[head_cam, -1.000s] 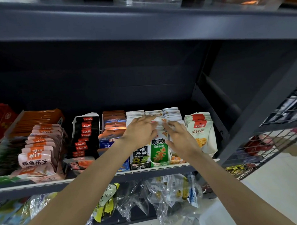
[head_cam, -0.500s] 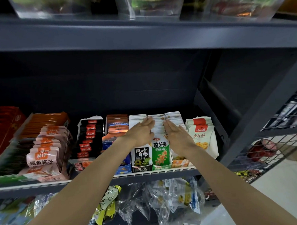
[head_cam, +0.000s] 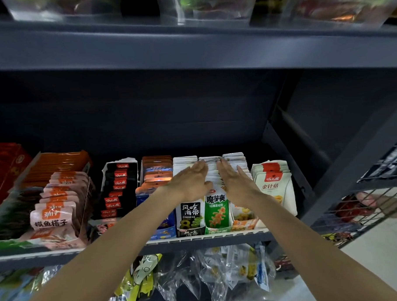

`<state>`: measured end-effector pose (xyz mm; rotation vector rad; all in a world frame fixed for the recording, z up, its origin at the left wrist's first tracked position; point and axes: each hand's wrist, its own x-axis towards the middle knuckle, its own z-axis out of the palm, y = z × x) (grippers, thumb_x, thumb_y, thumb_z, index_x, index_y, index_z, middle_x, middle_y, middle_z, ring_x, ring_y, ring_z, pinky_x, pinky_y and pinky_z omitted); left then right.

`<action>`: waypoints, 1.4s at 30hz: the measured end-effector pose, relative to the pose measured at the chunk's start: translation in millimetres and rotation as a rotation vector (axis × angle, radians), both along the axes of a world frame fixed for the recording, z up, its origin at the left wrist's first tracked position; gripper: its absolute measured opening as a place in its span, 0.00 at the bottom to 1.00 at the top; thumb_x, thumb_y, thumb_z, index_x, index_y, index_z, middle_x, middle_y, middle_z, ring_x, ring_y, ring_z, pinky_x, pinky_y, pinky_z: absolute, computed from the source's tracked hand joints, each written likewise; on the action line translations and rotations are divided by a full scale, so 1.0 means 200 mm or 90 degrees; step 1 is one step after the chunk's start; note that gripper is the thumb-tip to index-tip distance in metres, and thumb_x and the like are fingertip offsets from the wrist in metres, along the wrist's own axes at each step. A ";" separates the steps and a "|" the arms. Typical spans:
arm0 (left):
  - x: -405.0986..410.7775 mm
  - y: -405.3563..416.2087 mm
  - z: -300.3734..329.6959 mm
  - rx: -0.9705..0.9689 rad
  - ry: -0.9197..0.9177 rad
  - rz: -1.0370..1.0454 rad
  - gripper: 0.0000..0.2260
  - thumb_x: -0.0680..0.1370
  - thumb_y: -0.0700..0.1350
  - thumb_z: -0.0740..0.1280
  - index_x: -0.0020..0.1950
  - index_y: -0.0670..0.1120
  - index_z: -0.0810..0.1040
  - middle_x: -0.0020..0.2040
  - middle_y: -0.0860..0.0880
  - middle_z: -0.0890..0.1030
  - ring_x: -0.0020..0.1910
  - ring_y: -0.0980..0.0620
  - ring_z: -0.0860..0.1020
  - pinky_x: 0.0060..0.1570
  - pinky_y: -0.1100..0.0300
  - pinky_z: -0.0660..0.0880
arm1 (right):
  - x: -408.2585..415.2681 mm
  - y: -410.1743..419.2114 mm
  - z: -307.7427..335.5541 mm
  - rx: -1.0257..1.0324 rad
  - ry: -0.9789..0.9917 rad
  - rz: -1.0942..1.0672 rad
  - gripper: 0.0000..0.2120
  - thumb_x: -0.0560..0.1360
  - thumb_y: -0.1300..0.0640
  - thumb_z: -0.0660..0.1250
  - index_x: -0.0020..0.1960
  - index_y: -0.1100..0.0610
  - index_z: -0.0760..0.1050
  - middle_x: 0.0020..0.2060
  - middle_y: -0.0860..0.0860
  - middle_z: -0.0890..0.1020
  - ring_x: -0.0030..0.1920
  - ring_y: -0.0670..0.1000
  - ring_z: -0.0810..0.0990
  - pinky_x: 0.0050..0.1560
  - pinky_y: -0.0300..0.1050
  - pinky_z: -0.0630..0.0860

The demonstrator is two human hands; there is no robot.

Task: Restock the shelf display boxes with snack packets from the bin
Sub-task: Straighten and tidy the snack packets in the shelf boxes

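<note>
A row of green-and-white snack packets [head_cam: 216, 208] stands in a narrow display box in the middle of the shelf [head_cam: 208, 239]. My left hand [head_cam: 191, 181] lies flat against the left side of that row, fingers straight and together. My right hand [head_cam: 234, 183] presses the row's right side in the same flat way. Neither hand grips a packet. A black-and-white packet row [head_cam: 190, 213] stands just left, and an orange-fronted packet row [head_cam: 242, 213] just right, partly hidden by my right wrist. No bin is in view.
White and yellow pouches [head_cam: 274, 185] stand at the shelf's right end. Blue, black-red and pink packet boxes [head_cam: 54, 213] fill the left. A dark shelf board [head_cam: 188, 53] hangs overhead. Clear bags [head_cam: 221, 270] hang below. A wire rack [head_cam: 366, 206] stands to the right.
Both hands slid farther back along the middle packet row and flattened out, fingers now straight. The view tilted up a little, showing more of the upper shelf.
</note>
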<state>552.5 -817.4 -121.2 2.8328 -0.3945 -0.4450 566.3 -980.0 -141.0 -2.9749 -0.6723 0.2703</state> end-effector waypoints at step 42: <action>-0.01 -0.09 0.04 -0.001 -0.125 -0.011 0.15 0.76 0.43 0.67 0.62 0.45 0.73 0.59 0.45 0.76 0.58 0.44 0.74 0.52 0.52 0.73 | -0.25 -0.11 -0.05 0.025 -0.093 -0.002 0.28 0.80 0.60 0.50 0.77 0.59 0.43 0.77 0.51 0.46 0.76 0.46 0.44 0.75 0.45 0.43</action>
